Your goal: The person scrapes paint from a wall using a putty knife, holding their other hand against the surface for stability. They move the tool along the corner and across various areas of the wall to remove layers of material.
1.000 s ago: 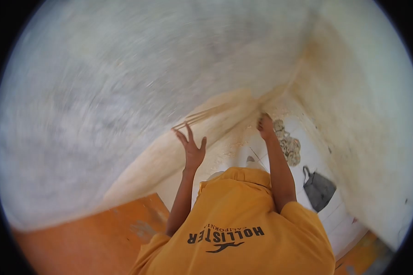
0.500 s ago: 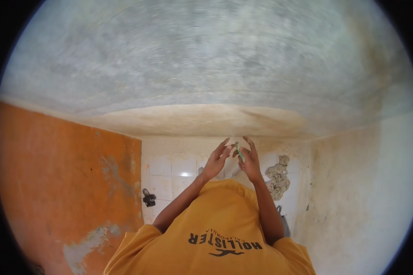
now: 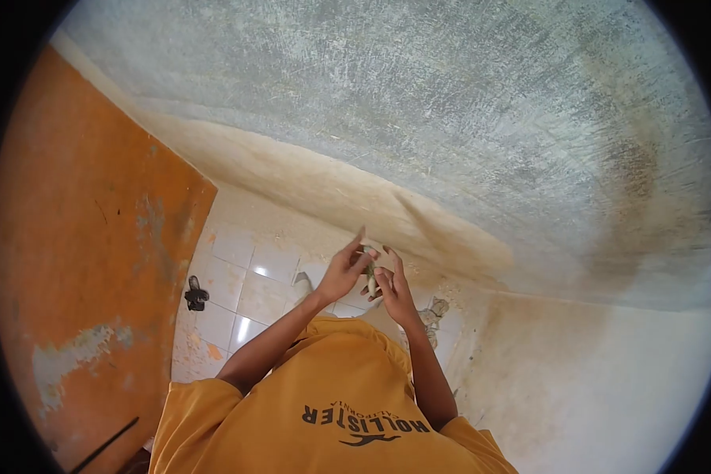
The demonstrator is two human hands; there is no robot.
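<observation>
A small, slim object, pale green and whitish (image 3: 372,282), sits between my two hands in front of my waist; its exact kind is too small to make out. My left hand (image 3: 343,272) pinches its upper end with thumb and fingers, the index finger pointing up. From the other side, my right hand (image 3: 396,296) has its thumb and fingertips on the lower part, with one finger raised. Both hands are a short way from the wall (image 3: 419,103), whose upper part is rough, mottled grey.
An orange wall (image 3: 95,213) with peeled patches stands on the left. Below me, the white tiled floor (image 3: 233,251) carries scattered flakes. A black item (image 3: 197,294) lies at left, a crumpled patterned cloth (image 3: 436,310) at right. A dark stick (image 3: 105,445) shows at lower left.
My view has turned, so the wall's lower edge now slants down to the right. My hands have come closer together, and the left one now touches the green object held in the right.
</observation>
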